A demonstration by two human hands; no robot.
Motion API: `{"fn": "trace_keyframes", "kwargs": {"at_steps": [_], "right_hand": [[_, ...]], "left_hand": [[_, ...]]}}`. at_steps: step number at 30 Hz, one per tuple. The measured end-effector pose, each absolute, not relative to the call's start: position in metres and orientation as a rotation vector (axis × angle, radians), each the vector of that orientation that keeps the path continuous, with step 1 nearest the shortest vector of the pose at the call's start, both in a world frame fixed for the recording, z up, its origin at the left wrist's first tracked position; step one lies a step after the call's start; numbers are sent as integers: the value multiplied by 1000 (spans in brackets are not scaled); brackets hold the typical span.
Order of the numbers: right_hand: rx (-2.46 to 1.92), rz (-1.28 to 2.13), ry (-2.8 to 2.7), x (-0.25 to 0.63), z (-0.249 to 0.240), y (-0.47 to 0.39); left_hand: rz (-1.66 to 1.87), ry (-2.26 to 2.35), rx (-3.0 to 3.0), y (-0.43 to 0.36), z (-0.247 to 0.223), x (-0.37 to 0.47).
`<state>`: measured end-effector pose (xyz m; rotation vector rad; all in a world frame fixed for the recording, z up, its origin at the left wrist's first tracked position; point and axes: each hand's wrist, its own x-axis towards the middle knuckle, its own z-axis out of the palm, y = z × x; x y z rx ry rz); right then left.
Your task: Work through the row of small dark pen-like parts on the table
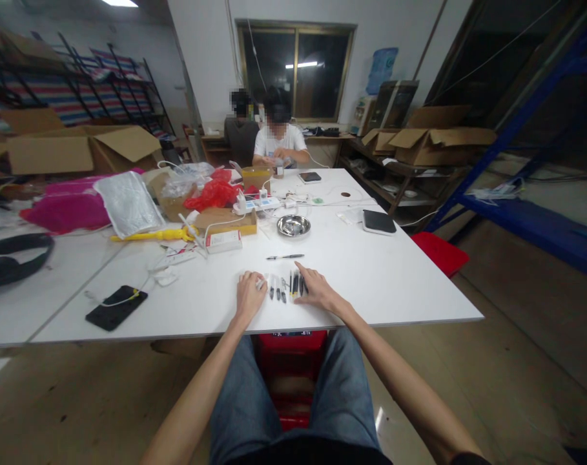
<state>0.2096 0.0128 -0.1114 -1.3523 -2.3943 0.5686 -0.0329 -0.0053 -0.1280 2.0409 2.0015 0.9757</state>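
Observation:
Several small pen parts (278, 294), clear with black ends, lie in a row on the white table (370, 284). Beside them on the right are several thin dark sticks with yellowish tips (294, 284). My left hand (250, 296) rests at the left end of the row, fingers curled together; what they hold, if anything, is too small to name. At the right end, my right hand (316, 289) has its thumb and fingers apart around the dark pieces, touching the table. One assembled pen (285, 257) lies crosswise beyond the row, and behind it stands a round metal dish (294, 225).
A black phone (116, 308) with a cable and headphones (17, 258) lie on the left. Bags, a power strip (257, 205) and a small box (224, 241) sit further back. A scale-like device (379, 221) is at right. Two people sit beyond the table.

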Motion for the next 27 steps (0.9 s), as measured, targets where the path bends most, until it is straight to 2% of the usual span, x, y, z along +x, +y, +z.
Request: {"fn": "trace_keyframes", "kwargs": {"at_steps": [11,18,27], "right_hand": [[-1333,592,-2421,213,-112,29],[-1233,717,-2419,214,-118,45],[-1146,829,-2212,218,-112,48]], "left_hand": [[642,2177,2208,7,-118,-27],[834,2042,2124,17,-131,-31],[1244,1698,1878,11,-130,-35]]}}
